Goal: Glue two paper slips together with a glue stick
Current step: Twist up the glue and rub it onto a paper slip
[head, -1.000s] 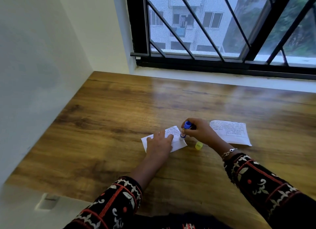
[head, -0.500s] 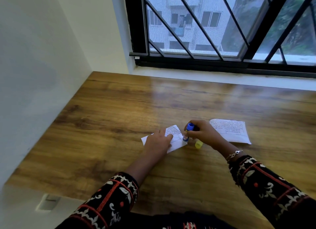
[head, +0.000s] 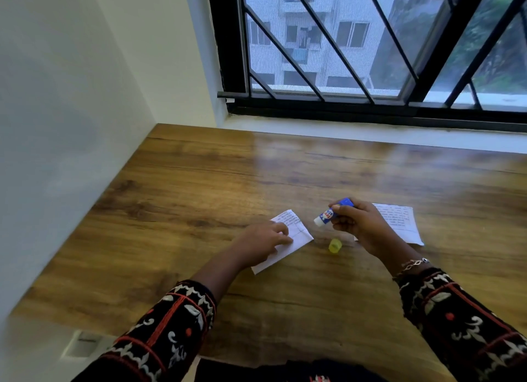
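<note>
A small white printed paper slip (head: 296,233) lies on the wooden desk (head: 285,176), and my left hand (head: 261,240) presses on it with loosely bent fingers. My right hand (head: 356,224) grips an uncapped blue and white glue stick (head: 330,213), tilted with its white tip pointing down-left, lifted clear of the slip. The yellow cap (head: 335,245) lies on the desk between my hands. A second printed slip (head: 399,222) lies flat behind my right hand, partly hidden by it.
A white wall (head: 57,153) borders the desk on the left. A barred window (head: 370,53) with a white sill runs along the far edge. The desk's front edge is close to my sleeves.
My right hand has lifted the glue stick off the slip's right edge and drawn it right. My left hand stays on the slip.
</note>
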Action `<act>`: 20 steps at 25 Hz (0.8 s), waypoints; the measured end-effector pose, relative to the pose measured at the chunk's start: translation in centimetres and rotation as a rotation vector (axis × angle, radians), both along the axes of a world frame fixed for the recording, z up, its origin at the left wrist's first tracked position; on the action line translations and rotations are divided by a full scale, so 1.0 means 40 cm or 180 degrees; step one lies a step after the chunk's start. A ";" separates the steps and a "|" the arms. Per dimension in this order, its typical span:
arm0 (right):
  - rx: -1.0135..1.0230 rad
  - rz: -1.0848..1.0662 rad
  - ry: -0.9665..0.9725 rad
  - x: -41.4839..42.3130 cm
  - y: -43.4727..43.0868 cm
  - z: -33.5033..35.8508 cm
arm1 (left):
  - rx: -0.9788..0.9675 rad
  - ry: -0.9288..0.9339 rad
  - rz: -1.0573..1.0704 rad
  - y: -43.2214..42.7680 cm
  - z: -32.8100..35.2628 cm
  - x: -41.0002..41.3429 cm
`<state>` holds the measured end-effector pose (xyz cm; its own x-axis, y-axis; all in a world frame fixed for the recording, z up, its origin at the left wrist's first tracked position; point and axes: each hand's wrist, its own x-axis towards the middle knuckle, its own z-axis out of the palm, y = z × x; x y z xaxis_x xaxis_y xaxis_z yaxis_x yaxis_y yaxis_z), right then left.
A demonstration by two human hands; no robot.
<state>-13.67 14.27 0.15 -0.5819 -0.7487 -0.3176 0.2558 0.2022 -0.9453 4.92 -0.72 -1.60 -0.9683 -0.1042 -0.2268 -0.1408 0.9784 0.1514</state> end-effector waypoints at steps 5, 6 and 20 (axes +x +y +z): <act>0.0000 -0.0084 -0.0038 -0.007 -0.014 -0.002 | -0.0278 0.0151 0.0761 0.004 -0.003 -0.032; 0.0010 -0.0079 0.0008 -0.008 -0.020 -0.001 | -0.0289 0.0182 0.0948 0.006 -0.005 -0.042; 0.0361 0.0121 0.1666 0.006 -0.222 0.015 | -0.0212 0.0331 0.1708 0.000 -0.015 -0.085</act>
<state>-13.43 5.38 0.75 -0.6573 -0.7502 -0.0723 -0.2535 0.3104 -0.9162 1.51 -0.72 -2.21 -0.7924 -0.6003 -0.1089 -0.6100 0.7814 0.1314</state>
